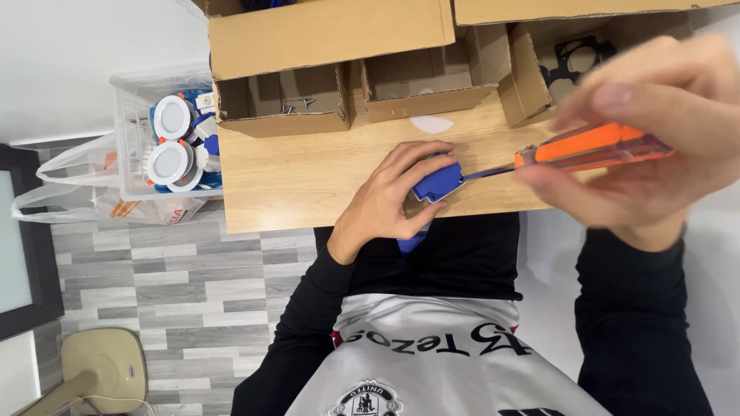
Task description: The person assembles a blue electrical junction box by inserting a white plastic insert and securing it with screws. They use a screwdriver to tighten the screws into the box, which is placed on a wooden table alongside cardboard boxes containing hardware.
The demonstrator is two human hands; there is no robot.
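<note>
Fingers, left hand: wrapped around a small blue plastic part (437,182), thumb below and fingers (420,154) curled over the top; left hand (389,196) presses it down near the tabletop's front edge
Fingers, right hand: clenched on the orange handle of a screwdriver (590,146); right hand (655,123) sits close to the camera at 3 o'clock and is blurred; the metal shaft points toward 9 o'clock, its tip meeting the blue part's right end
Blue part, place: near the middle of the wooden tabletop (301,173), just at 3 o'clock of the left palm; a second bit of blue (411,243) shows below the hand at 6 o'clock, what it is cannot be told
Blue part, handling: looks light, stiff and smooth, so likely to slip or twist under the tip's push; best held by its long sides with the screw end left bare, as the hand does now
Screwdriver, handling: rigid, light, glossy handle; grasped around the thick middle
Boxes: open cardboard boxes (281,100) line the far edge at 12 o'clock; one at 1 o'clock holds a black frame-like piece (574,58)
Bin: clear plastic bin (131,131) at 9 o'clock, off the tabletop, holds round white fittings (171,117) with blue parts
Floor: grey plank floor (169,285) at 7 o'clock; a plastic bag (69,192) beside the bin
</note>
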